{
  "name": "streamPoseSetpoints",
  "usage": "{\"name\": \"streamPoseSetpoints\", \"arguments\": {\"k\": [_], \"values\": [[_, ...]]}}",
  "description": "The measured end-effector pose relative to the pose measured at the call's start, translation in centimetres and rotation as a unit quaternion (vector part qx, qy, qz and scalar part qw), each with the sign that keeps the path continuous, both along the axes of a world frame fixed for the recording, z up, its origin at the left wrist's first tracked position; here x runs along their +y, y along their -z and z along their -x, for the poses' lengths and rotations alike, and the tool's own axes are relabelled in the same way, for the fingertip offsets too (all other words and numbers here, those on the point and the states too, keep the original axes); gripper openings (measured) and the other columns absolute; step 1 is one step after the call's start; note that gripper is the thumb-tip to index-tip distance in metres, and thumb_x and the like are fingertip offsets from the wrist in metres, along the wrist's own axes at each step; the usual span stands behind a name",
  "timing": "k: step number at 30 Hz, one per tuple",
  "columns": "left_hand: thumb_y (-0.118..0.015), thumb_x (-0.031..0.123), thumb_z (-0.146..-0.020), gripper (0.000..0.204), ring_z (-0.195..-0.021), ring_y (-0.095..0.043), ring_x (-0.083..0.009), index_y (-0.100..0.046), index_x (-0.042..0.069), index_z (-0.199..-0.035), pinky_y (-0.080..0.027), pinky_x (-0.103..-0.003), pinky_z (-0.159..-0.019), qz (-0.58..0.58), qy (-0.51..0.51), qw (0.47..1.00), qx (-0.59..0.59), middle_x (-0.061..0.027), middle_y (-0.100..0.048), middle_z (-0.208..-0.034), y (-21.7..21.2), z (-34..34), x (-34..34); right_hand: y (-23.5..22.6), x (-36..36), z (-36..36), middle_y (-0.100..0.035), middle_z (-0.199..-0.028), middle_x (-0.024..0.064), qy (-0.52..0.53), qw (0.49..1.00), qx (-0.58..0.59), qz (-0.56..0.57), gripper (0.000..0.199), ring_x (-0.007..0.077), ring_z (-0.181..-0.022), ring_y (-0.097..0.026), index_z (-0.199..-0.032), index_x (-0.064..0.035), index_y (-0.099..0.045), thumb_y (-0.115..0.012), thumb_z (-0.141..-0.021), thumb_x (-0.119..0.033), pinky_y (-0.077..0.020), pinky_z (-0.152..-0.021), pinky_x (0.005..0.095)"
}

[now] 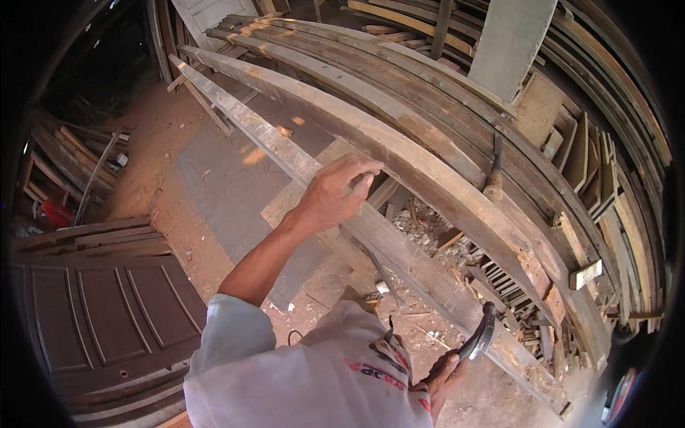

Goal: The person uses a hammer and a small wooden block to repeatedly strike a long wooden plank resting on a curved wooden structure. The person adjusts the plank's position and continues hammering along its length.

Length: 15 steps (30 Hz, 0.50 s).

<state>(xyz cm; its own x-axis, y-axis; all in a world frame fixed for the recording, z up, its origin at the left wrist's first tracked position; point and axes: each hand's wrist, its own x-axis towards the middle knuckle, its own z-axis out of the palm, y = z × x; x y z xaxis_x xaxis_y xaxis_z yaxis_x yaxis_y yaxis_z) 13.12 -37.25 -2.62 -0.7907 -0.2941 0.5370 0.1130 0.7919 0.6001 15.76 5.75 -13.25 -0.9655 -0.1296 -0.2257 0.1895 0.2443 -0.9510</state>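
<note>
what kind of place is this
Most likely a woodworking yard or salvage timber shed. Long weathered planks lie stacked across it, a dark panelled door lies flat, and the right hand grips a hammer above a sawdust-strewn floor.

The dusty earthen floor [193,178] carries a dark panelled door [107,314] at eight o'clock, long weathered planks [399,257] across the centre, and wood scraps [435,228] at three o'clock.

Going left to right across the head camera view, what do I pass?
Dark panelled door lying on the floor → left hand resting on a long wooden plank → right hand gripping a hammer → second hammer on the beams → stacked timber.
</note>
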Motion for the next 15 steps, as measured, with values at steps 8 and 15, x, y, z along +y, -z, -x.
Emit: {"name": "streamPoseSetpoints", "arguments": {"k": [8,15], "values": [[-0.070,0.016,-0.094,0.028,-0.096,-0.069,-0.0354,-0.067,0.003,-0.118,-0.056,-0.042,-0.086,-0.120,-0.203,0.924,-0.300,-0.0179,-0.068,-0.110,15.2,-21.3,6.4,2.1,-0.8,1.7,-0.041,-0.062,-0.0050,-0.078,0.995,-0.019,0.061,0.047,0.0048,-0.049,-0.038,-0.097,-0.0087,-0.050,-0.052,-0.106,-0.055,-0.0315,-0.043,0.0240],[-0.075,0.045,-0.092,0.061,-0.117,-0.068,-0.0374,-0.064,0.002,-0.133,-0.054,-0.044,-0.101,-0.244,-0.073,0.693,-0.674,-0.0236,-0.072,-0.120,32.0,-40.6,9.2,1.5,-3.6,-0.4,-0.042,-0.055,-0.0024,-0.056,0.995,0.071,0.051,0.051,0.0071,-0.043,-0.040,-0.089,-0.0078,-0.052,-0.051,-0.107,-0.055,-0.0314,-0.040,0.0246]]}}
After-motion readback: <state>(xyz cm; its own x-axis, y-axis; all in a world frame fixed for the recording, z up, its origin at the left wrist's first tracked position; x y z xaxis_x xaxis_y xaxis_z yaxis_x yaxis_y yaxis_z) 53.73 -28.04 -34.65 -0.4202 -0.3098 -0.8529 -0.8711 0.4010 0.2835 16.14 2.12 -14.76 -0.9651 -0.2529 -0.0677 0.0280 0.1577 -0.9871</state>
